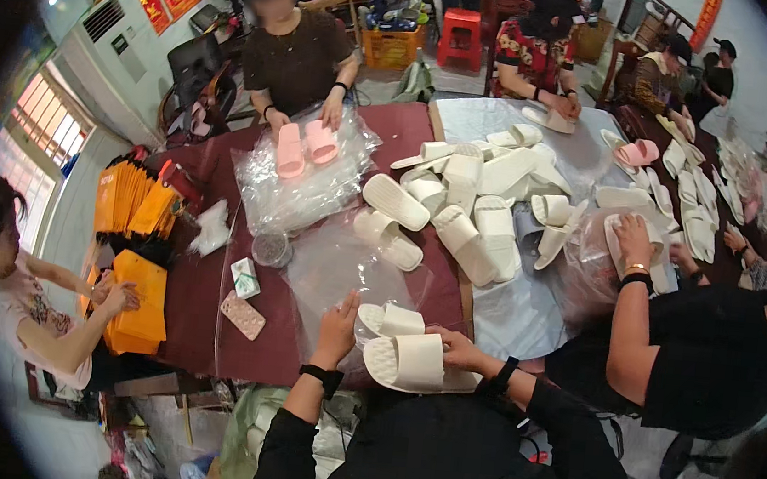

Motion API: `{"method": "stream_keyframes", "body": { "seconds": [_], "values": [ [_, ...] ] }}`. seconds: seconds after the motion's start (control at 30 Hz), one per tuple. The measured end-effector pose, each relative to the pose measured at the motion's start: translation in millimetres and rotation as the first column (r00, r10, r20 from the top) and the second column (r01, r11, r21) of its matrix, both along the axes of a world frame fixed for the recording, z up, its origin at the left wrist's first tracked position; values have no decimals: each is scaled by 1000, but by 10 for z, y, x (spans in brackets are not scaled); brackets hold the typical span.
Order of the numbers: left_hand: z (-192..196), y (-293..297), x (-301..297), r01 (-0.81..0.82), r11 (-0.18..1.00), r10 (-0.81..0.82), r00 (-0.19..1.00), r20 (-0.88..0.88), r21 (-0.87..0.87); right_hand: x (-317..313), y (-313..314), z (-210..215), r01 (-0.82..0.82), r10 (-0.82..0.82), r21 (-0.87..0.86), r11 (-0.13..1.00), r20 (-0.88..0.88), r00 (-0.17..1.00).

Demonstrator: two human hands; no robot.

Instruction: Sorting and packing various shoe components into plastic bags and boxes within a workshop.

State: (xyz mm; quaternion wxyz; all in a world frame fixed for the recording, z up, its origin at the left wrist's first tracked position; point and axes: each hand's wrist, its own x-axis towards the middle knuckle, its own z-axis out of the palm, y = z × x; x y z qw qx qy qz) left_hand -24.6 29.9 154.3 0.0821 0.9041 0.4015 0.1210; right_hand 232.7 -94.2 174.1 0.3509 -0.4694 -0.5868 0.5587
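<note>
My right hand (456, 346) holds a cream slipper (418, 363) close to my chest, sole toward the table edge. A second cream slipper (391, 319) lies just behind it on a clear plastic bag (335, 267). My left hand (336, 327) is raised beside that slipper, fingers resting on the bag's edge. Both wrists wear black bands over black sleeves. A pile of cream slippers (475, 202) sits further back on the dark red table (202, 305).
Across the table a person presses two pink slippers (305, 144) on a stack of clear bags (301, 185). At left another person handles orange bags (133, 303). A person in black at right (687, 352) reaches over white slippers. A small box (245, 277) and a blister pack (242, 315) lie nearby.
</note>
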Motion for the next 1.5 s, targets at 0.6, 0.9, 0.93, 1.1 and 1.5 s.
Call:
{"method": "stream_keyframes", "body": {
  "seconds": [0.6,0.9,0.93,1.1,1.5],
  "values": [
    [186,-596,341,17,1000,-20,992,-121,-26,-503,274,-254,184,-467,522,833,484,740],
    [247,-644,424,355,926,-364,929,58,128,-569,350,-509,236,-542,611,756,382,749],
    [205,-676,430,411,903,-427,889,166,124,-529,351,-767,187,-488,543,818,484,726],
    [-99,-805,364,-380,900,197,789,582,211,-731,412,-653,320,-565,561,764,341,751],
    [-203,-770,309,-115,748,444,819,363,-654,-971,741,-1237,120,-318,409,905,463,827]
  ]
}}
